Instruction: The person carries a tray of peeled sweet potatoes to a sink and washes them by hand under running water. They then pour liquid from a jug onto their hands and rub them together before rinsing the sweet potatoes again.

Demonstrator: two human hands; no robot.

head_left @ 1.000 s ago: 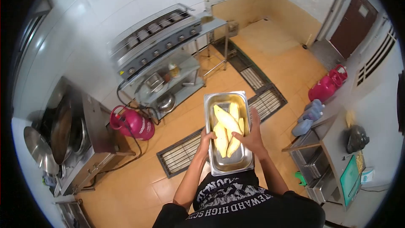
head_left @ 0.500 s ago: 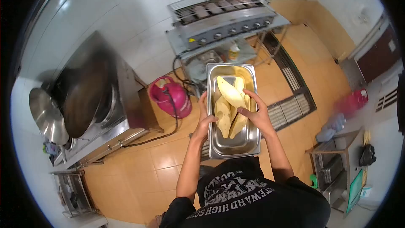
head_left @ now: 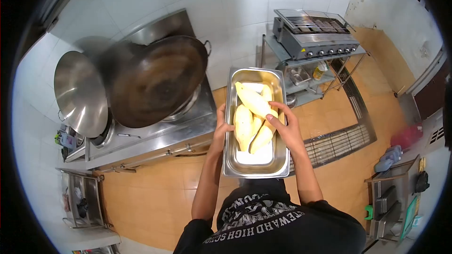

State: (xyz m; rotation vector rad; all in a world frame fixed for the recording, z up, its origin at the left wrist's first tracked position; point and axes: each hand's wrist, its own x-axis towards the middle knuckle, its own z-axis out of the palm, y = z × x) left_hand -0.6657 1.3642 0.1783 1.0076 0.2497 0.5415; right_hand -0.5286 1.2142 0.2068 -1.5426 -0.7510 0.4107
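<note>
A deep rectangular stainless steel pan (head_left: 230,162) is held up in front of my body. Inside it lie several long, pale yellow peeled tubers (head_left: 243,129) that look like sweet potatoes, one resting across the others. My left hand (head_left: 220,129) grips the pan's left wall, its thumb over the rim. On the right side, my right hand (head_left: 287,127) reaches over the rim, with fingers and thumb against the upper tubers; how far its grip takes in the pan wall is partly hidden.
At left, a steel stove counter (head_left: 155,137) carries a large dark wok (head_left: 162,82) and a shiny steel wok (head_left: 81,95). A gas grill (head_left: 315,37) stands on a metal table at the back right. Floor grating (head_left: 334,146) runs nearby. Shelves (head_left: 388,193) stand at the right.
My view has swung left toward the stove; the woks now look nearer and the grill sits farther right. The pink gas cylinder no longer shows. Both hands keep their hold.
</note>
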